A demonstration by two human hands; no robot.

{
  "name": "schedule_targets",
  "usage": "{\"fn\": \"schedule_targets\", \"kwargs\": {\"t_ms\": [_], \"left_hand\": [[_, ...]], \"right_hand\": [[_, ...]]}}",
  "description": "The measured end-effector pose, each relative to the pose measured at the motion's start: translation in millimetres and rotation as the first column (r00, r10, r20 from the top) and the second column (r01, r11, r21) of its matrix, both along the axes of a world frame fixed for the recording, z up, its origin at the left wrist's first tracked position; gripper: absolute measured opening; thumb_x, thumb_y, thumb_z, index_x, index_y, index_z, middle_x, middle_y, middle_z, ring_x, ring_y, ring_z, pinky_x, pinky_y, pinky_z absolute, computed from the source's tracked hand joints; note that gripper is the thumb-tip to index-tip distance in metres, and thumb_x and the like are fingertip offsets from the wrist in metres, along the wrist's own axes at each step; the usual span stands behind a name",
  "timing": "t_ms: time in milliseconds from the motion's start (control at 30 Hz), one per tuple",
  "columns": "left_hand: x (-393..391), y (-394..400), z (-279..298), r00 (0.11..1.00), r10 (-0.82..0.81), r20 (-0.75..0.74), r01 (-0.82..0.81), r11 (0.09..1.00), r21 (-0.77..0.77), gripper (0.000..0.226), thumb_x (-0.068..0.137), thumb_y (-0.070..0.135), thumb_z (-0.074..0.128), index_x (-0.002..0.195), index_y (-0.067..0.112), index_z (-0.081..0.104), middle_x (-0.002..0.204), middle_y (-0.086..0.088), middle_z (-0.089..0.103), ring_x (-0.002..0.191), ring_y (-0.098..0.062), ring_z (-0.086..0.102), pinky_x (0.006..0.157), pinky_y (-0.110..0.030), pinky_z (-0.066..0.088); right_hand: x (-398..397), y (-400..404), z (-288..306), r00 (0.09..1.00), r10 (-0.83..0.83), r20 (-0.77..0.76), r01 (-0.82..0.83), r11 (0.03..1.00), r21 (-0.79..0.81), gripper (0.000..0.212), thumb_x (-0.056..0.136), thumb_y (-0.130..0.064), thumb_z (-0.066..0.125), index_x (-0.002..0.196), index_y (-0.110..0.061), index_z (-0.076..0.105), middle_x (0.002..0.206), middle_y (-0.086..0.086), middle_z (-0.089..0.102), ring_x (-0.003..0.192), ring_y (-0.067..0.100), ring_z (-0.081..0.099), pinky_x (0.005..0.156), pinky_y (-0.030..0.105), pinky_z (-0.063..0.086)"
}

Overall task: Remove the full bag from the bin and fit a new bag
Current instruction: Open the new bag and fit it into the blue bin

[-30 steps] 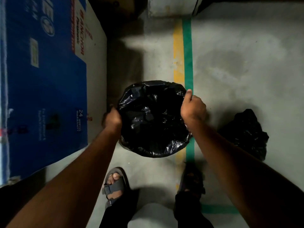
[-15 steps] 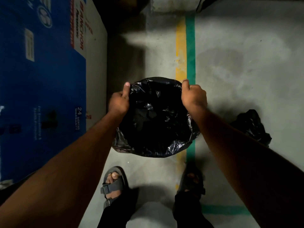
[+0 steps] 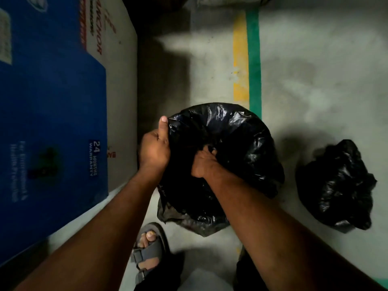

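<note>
New black bag (image 3: pixel 228 141) sits at centre frame, draped over the bin; the bin itself is fully covered, so I can't see any of its wall or rim. Plastic is loose and crinkled, with a slack skirt hanging at the lower-left side.

Left hand (image 3: pixel 154 151), left of the bag: fist closed on the bag's edge, thumb straight up along the plastic.

Right hand (image 3: pixel 202 162), centre of the bag: pushed down into the mouth, fingers buried in the folds. I can't tell whether it is clenched on plastic or just pressing.

Change over the last second: both hands were out on opposite sides of the rim, stretching the opening; now the right one has left the right edge and gone inside, while the left has slid up the left side. My reading: the rim is roughly seated and the liner is being pushed down to fill the bin.

Full bag (image 3: pixel 336 185), knotted-looking black lump on the floor at right of frame, apart from the bin. So step 1 looks done; fitting is well along.

Outward: cardboard box (image 3: pixel 52 114), blue and white, fills the left side. Yellow and green floor stripes (image 3: pixel 246 55) run from the top down behind the bag. 1 sandalled foot (image 3: pixel 150 248) at bottom centre, just below the skirt.

Risk, as I judge it: pushing down may drag the right edge off.
</note>
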State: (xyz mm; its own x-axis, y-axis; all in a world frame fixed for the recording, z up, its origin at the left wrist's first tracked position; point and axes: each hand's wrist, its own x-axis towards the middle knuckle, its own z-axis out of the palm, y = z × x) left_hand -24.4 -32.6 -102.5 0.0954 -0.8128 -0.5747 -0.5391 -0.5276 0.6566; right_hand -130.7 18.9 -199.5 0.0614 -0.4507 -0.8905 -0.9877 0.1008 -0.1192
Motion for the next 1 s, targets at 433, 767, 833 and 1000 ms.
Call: {"fn": "schedule_targets", "kwargs": {"t_ms": [433, 767, 833, 1000], "left_hand": [[4.9, 7.6, 10.5, 0.987, -0.069, 0.147, 0.074, 0.997, -0.029, 0.059, 0.099, 0.054, 0.034, 0.055, 0.016, 0.035, 0.054, 0.0, 0.037, 0.05, -0.013, 0.038, 0.043, -0.017, 0.029], [18.6, 42.7, 33.8, 0.787, -0.239, 0.569, 0.453, 0.85, -0.27, 0.045, 0.092, 0.056, 0.047, 0.114, 0.017, 0.053, 0.113, -0.015, 0.054, 0.106, -0.034, 0.05, 0.092, -0.044, 0.041], [13.1, 71.3, 52.0, 0.676, -0.539, 0.503, 0.708, 0.666, -0.237, 0.047, 0.09, 0.055, 0.05, 0.116, 0.016, 0.055, 0.11, -0.011, 0.055, 0.103, -0.03, 0.05, 0.09, -0.042, 0.043], [26.6, 136.1, 72.7, 0.139, -0.903, 0.407, 0.964, 0.217, 0.152, 0.058, 0.078, 0.058, 0.061, 0.123, 0.023, 0.053, 0.114, -0.003, 0.056, 0.106, -0.026, 0.054, 0.087, -0.041, 0.047]], "right_hand": [[-38.6, 19.1, 1.3, 0.993, -0.034, -0.109, 0.01, 0.977, -0.212, 0.061, 0.077, -0.032, 0.071, 0.132, -0.024, 0.047, 0.135, 0.012, 0.049, 0.129, 0.031, 0.044, 0.104, 0.041, 0.039], [-27.7, 65.9, 70.2, 0.996, -0.07, 0.056, 0.088, 0.879, -0.468, 0.039, 0.083, -0.007, 0.055, 0.122, -0.015, 0.054, 0.122, 0.008, 0.058, 0.118, 0.028, 0.053, 0.091, 0.04, 0.05], [-34.3, 70.5, 101.6, 0.981, -0.134, 0.137, 0.18, 0.891, -0.417, 0.035, 0.082, -0.013, 0.057, 0.117, -0.014, 0.057, 0.115, 0.009, 0.061, 0.111, 0.03, 0.057, 0.088, 0.039, 0.051], [-44.9, 98.1, 155.9, 0.992, -0.114, -0.05, 0.062, 0.801, -0.596, 0.031, 0.072, -0.03, 0.065, 0.102, -0.019, 0.062, 0.104, 0.005, 0.061, 0.106, 0.028, 0.05, 0.085, 0.042, 0.04]]}}
